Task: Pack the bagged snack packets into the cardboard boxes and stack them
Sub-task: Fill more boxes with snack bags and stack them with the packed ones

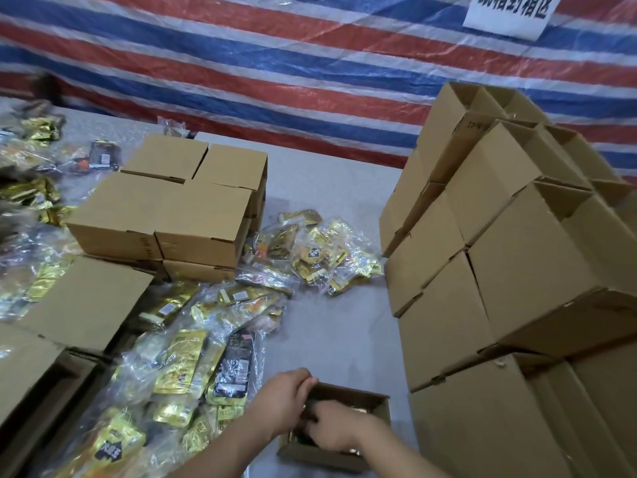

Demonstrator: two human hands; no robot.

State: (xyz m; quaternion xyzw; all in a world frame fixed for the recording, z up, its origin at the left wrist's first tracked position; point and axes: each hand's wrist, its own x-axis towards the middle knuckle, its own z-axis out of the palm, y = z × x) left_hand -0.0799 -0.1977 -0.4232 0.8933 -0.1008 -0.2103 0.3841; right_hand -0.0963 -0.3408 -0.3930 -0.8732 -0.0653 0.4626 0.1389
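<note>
Open box: small brown cardboard box [344, 453] at the table's near edge, flaps up; gold packets glint inside, mostly hidden by the hands.
Left hand: left hand [286, 398] curls over the box's left rim, fingers bent inside; whether it pinches anything I cannot tell.
Right hand: right hand [332, 431] reaches down into the box, fingers bent onto the contents; grip hidden, cannot tell.
Loose bags: clear crinkled plastic bags of gold and black snack packets [193, 360] lie in a heap left of the box, touching one another; another bag [320, 257] lies mid-table.
Table: grey covered table [337, 326], bare strip between the bags and the right stack.
Right stack: tall stack of cardboard boxes [517, 270] at the right edge, top ones open.
Left boxes: closed boxes [165, 208] stacked two high toward the far left; a flat box lid [86, 301] nearer.
Far left: more bagged packets [31, 188], blurred.
Backdrop: red, white and blue striped tarpaulin [275, 63] with a white paper sign [510, 12].
</note>
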